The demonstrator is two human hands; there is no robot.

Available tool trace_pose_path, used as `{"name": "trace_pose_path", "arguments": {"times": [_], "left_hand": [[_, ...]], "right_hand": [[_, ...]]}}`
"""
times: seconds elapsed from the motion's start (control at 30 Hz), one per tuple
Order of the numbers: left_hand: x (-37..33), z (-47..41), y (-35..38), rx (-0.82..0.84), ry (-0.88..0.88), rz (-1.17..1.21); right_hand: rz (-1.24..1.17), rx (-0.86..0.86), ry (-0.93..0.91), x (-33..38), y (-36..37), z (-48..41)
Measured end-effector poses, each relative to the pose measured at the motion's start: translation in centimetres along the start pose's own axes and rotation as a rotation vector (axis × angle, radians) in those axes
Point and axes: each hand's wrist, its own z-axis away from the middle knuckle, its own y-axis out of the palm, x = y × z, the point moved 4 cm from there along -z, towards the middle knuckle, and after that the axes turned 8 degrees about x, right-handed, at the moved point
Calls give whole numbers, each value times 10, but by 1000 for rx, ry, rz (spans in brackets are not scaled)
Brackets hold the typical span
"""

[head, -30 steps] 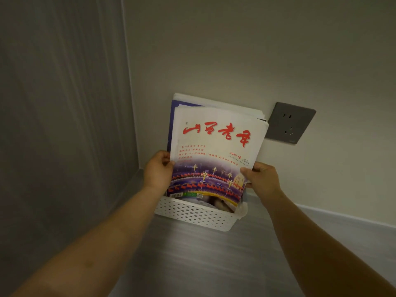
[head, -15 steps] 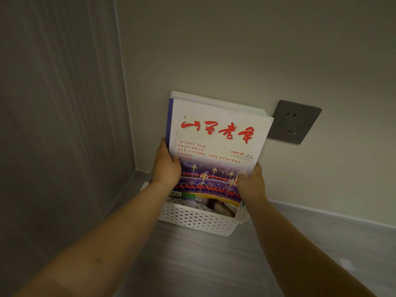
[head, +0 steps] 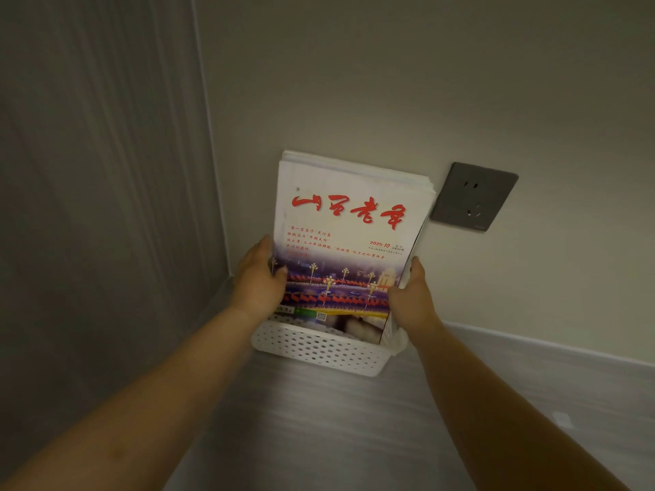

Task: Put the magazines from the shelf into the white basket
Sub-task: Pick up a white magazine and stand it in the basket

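A stack of magazines [head: 349, 239] stands upright in the white perforated basket [head: 319, 349], leaning back against the wall. The front cover is white with red characters and a night street picture. My left hand [head: 260, 278] presses the stack's left edge, thumb on the cover. My right hand [head: 411, 299] holds the right edge low down. The stack's lower ends sit inside the basket, hidden by its front wall.
The basket sits on a grey wood-grain surface [head: 354, 427] in a corner. A grey panel wall [head: 99, 207] rises on the left, close to the basket. A dark wall socket [head: 473, 196] is mounted right of the magazines' top.
The offset front magazine has been squared with the ones behind into one even stack. Both hands shifted from the lower corners to the side edges.
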Motion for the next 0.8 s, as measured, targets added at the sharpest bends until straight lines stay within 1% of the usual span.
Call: {"name": "trace_pose_path", "arguments": {"times": [0.07, 0.1, 0.2, 0.23, 0.3, 0.37, 0.47, 0.57, 0.67, 0.73, 0.8], "left_hand": [[3, 18, -3, -53, 37, -191], [3, 30, -1, -64, 65, -225], [1, 76, 9, -85, 129, -145], [1, 95, 15, -53, 125, -108], [5, 133, 35, 77, 89, -67], [9, 169, 58, 182, 33, -40], [2, 204, 94, 243, -13, 20], [-19, 234, 144, 327, -22, 1], [-46, 267, 189, 389, -11, 16], [-61, 289, 223, 438, 1, -22], [-76, 315, 266, 526, 3, -71]], "right_hand": [[162, -31, -4, -2, -11, 9], [256, -60, 16, -6, -17, 15], [441, -78, -6, -20, -36, 39], [496, -57, -31, -27, -45, 50], [624, -10, -53, -43, -71, 76], [720, -3, -21, -64, -108, 105], [752, -54, 91, -96, -169, 144], [764, -76, 209, -126, -236, 189], [796, -108, 265, -151, -298, 233], [849, -139, 292, -166, -337, 262], [862, -174, 349, -182, -378, 291]]}}
